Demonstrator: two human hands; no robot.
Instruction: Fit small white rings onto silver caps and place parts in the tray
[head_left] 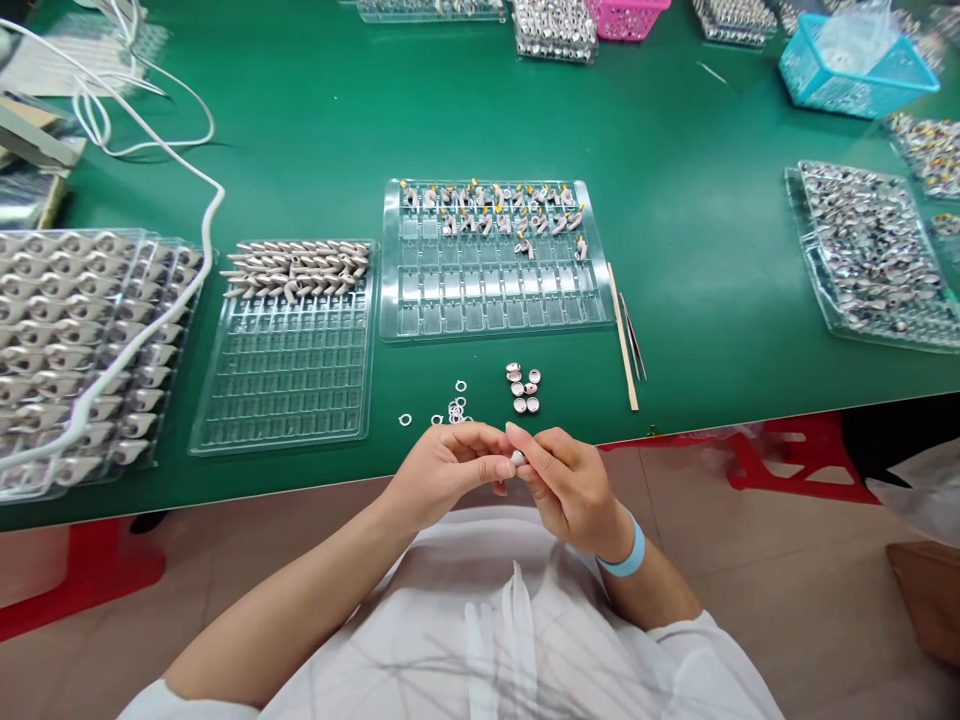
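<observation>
My left hand (459, 468) and my right hand (570, 482) meet in front of my body at the table's near edge. Both pinch one small pale grey part (517, 458) between thumbs and forefingers; the fingers hide most of it. Just beyond the hands lies a small group of round metal caps (523, 388). Left of these are several thin white rings (456, 410), some overlapping. Farther back, a clear plastic tray (495, 290) holds small grey parts with orange tips in its back rows.
Left stands a clear tray (281, 375) with grey curved pieces, beside larger trays of grey housings (67, 330). A white cable (214, 205) crosses them. Tweezers (632, 335) and a wooden stick (622, 340) lie right of the middle tray. Farther right are a filled tray (874, 245) and a blue basket (847, 88).
</observation>
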